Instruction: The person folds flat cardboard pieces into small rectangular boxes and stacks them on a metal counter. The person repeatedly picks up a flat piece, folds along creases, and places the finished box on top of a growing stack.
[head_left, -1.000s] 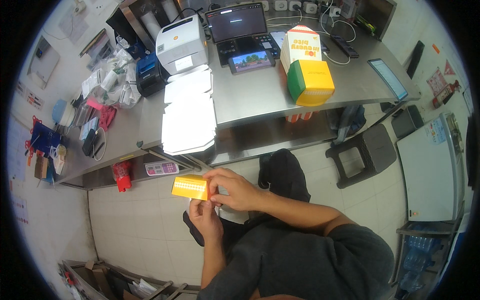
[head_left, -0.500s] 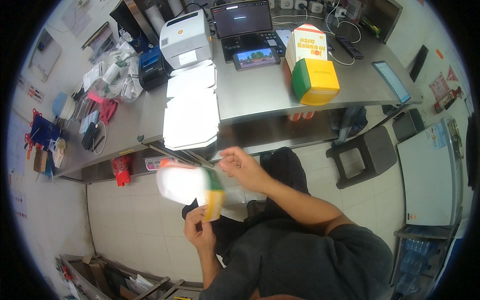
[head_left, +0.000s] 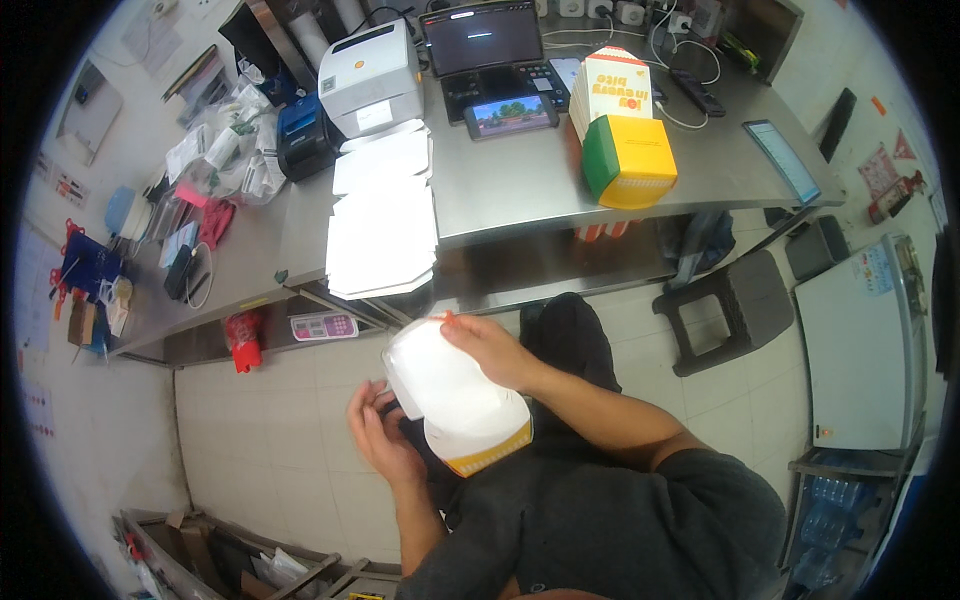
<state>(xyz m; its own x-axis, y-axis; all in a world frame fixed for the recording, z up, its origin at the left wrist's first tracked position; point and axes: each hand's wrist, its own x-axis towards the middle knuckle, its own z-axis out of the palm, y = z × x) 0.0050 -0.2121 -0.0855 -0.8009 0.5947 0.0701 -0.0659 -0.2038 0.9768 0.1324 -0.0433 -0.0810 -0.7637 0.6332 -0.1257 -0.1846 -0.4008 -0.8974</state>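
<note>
White carton [head_left: 455,395], yellow edge; green-and-yellow box [head_left: 628,160].

Single head-worn fisheye, looking steeply down, hands close below

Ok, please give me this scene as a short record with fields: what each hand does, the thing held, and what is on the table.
held thing: flat white carton blank with a yellow edge, partly unfolded
left hand: at the lower left side of the blank, fingers behind it
right hand: grips the top edge of the blank
table: steel, in front of the person
on table: stack of white flat blanks, finished green and yellow box, label printer, laptop, phone
beside table: dark stool
</note>
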